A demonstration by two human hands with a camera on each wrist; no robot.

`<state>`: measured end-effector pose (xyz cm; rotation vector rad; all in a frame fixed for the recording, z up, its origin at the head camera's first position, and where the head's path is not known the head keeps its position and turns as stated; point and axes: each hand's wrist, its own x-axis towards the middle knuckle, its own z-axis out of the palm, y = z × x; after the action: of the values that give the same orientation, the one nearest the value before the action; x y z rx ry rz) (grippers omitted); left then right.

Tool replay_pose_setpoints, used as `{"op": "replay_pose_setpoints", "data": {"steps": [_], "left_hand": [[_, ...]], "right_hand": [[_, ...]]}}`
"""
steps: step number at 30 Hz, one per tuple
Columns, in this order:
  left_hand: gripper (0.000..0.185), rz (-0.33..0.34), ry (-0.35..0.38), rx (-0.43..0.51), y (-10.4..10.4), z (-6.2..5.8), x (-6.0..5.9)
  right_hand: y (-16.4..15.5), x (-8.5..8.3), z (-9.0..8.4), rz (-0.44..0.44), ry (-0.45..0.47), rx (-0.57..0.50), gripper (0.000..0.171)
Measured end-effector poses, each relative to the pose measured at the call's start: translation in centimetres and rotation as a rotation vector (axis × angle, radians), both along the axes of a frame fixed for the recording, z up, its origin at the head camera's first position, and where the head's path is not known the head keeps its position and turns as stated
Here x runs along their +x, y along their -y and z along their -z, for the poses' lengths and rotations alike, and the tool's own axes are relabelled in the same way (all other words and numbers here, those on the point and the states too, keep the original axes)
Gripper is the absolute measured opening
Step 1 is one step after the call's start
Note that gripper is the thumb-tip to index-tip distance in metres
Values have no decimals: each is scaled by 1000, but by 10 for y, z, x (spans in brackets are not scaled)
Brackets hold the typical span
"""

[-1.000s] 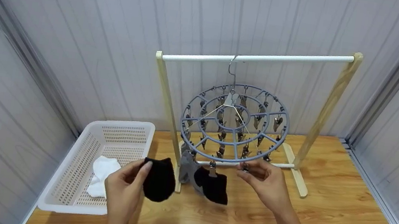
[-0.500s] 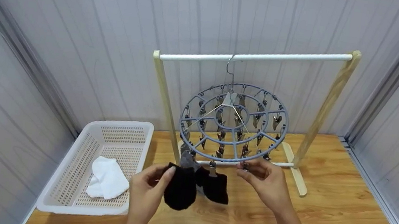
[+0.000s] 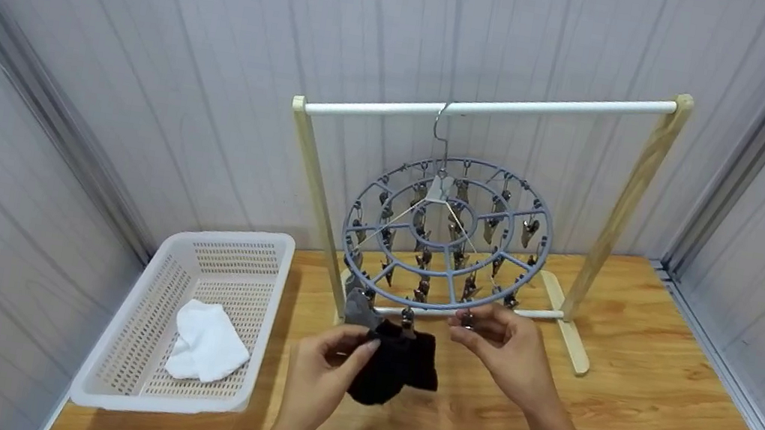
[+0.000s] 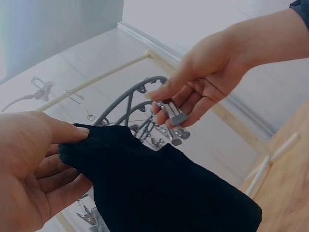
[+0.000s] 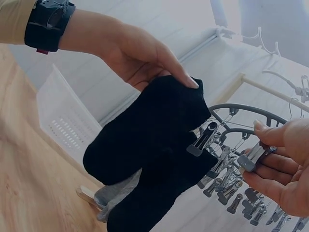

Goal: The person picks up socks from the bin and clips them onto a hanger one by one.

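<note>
Head view: below the round hanger (image 3: pixel 451 275), a black sock (image 3: pixel 376 381) is pinched by the left hand (image 3: pixel 322 373) and a clip (image 3: pixel 467 320) is gripped by the right hand (image 3: pixel 510 352). Left wrist view: the sock is judged light and limp, best grasped by the cuff (image 4: pixel 101 137). Right wrist view: a second sock (image 5: pixel 157 193) is clipped beneath the hanger.

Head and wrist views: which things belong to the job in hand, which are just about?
Belongs, by the look of it:
black sock, pinched in the left hand
metal clip, held in the right hand
round clip hanger
clipped black sock
rack
white cloth in the basket, probably

Just about:
dark wristband
panelled walls
pale fitting in the background
</note>
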<state>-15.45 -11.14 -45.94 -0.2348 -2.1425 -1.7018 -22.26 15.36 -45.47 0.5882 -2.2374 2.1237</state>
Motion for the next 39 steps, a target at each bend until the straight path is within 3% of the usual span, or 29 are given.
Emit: {"op": "replay_pose_setpoints", "data": {"steps": [9, 15, 24, 31, 39], "left_hand": [[9, 71, 46, -29, -10, 3, 1], [11, 103, 88, -18, -14, 4, 1], [10, 89, 107, -30, -17, 7, 1], [8, 129, 117, -25, -21, 7, 0], [8, 139, 123, -17, -28, 12, -3]], "right_hand": [[5, 4, 1, -41, 3, -19, 22], [8, 7, 2, -49, -12, 26, 24], [11, 8, 0, -75, 12, 20, 25], [13, 12, -2, -81, 15, 43, 26], [17, 14, -2, -65, 12, -1, 25]]}}
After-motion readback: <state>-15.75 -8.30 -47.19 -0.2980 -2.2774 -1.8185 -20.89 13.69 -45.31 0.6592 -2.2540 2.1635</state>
